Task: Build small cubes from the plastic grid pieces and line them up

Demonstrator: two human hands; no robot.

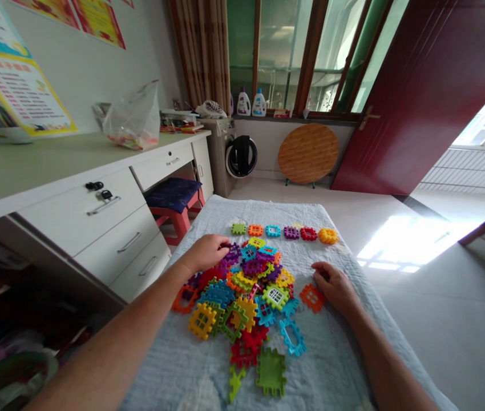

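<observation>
A heap of colourful interlocking plastic building blocks (251, 265) with notched edges lies on a cloth-covered table. My left hand (210, 251) reaches to the heap's far left side, its fingers closed at a purple building block (233, 252); the fingertips are partly hidden. On the right, my right hand (335, 285) rests low over the cloth with loosely bent fingers apart and nothing in them. Beside it lies an orange window block (312, 298). Beyond the heap is a row of blocks: green (238, 229), orange (255, 230), blue (273, 230), purple (291, 232), red (308, 233) and yellow (328, 236).
A light cloth (323, 365) covers the table. To the left stand a white desk (92, 222) with drawers and a red stool (178, 220) with a dark cushion. A washing machine (221, 148), a round wooden tabletop (308, 153) and a dark red door (396, 114) are behind.
</observation>
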